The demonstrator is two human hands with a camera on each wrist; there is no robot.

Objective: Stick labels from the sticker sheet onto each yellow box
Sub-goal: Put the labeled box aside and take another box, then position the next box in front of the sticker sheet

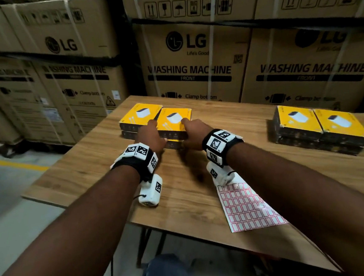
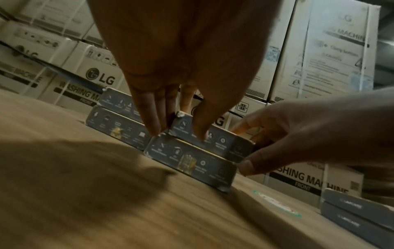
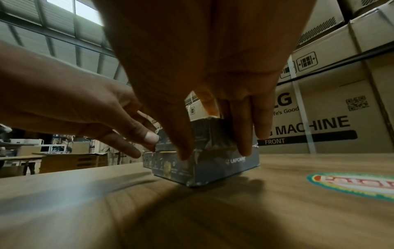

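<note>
I see the table (image 1: pixel 96 166) w/ two yellow box stacks (image 1: pixel 319 127), tops bare, so no labels on yet afaict. Sticker sheet (image 1: pixel 247 206) lies near me. Left hand (image 1: pixel 152 138) & right hand (image 1: pixel 194 132) both grasp the top box (image 1: pixel 174 119) of the middle stack.

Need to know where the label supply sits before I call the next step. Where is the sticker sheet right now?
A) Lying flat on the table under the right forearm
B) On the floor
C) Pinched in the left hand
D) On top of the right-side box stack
A: the sticker sheet lies flat on the table under the right forearm, while both hands are forward on the top yellow box.
</note>
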